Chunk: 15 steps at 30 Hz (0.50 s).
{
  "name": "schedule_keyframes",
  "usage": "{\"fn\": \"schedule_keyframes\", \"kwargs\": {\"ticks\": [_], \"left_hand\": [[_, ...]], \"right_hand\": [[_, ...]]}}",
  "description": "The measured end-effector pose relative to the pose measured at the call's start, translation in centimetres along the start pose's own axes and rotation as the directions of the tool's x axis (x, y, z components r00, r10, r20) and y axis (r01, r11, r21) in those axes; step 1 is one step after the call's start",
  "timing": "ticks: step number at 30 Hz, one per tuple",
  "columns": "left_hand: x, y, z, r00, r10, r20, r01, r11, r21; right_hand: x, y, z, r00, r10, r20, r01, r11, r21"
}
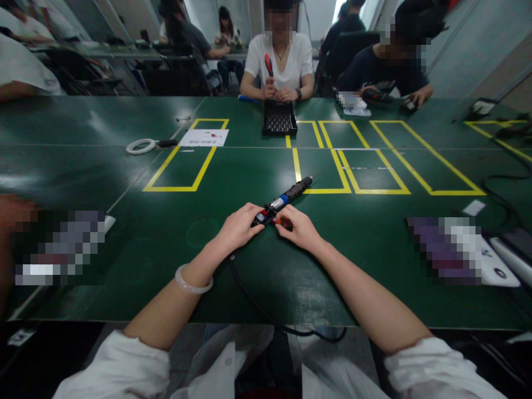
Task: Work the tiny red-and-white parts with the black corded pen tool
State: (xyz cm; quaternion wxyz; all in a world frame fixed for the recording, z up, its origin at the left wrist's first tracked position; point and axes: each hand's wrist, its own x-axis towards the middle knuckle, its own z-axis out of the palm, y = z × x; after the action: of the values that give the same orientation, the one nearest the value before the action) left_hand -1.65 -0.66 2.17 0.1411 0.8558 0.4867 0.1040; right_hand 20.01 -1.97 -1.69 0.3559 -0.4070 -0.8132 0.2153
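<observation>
An electric screwdriver (286,198) with its inner parts exposed lies slanted on the green table, its thin bit pointing away to the right. Its body shows black, blue and silver sections. My left hand (241,226) is closed around the rear end, where small red and white parts show. Beside that end, my right hand (300,226) has thumb and fingers pinched at a small red-orange piece, perhaps a wire; its exact kind is too small to tell. From under my left hand a black cable (253,302) runs down over the table's front edge.
Yellow tape rectangles (328,191) mark the table (187,293). Across it, a person (278,66) holds a red-and-black tool above a black tray (279,123). A paper sheet (204,137) and a white tape roll (140,147) lie far left. Blurred-out flat items sit on both sides.
</observation>
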Motion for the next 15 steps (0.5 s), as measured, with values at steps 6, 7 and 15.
{"fn": "schedule_keyframes", "kwargs": {"ticks": [6, 7, 15], "left_hand": [[-0.39, 0.47, 0.62, 0.999, 0.031, -0.028, -0.032, 0.999, -0.025], [-0.44, 0.4, 0.7, 0.999, 0.034, -0.032, -0.035, 0.999, -0.028], [-0.67, 0.35, 1.11, 0.998, 0.032, -0.058, -0.034, 0.999, -0.034]], "right_hand": [[0.07, -0.08, 0.44, 0.999, -0.018, 0.028, 0.02, 0.996, -0.084], [0.1, -0.09, 0.52, 0.999, -0.021, 0.035, 0.024, 0.994, -0.102], [0.08, 0.17, 0.33, 0.995, -0.042, 0.095, 0.058, 0.984, -0.169]]}}
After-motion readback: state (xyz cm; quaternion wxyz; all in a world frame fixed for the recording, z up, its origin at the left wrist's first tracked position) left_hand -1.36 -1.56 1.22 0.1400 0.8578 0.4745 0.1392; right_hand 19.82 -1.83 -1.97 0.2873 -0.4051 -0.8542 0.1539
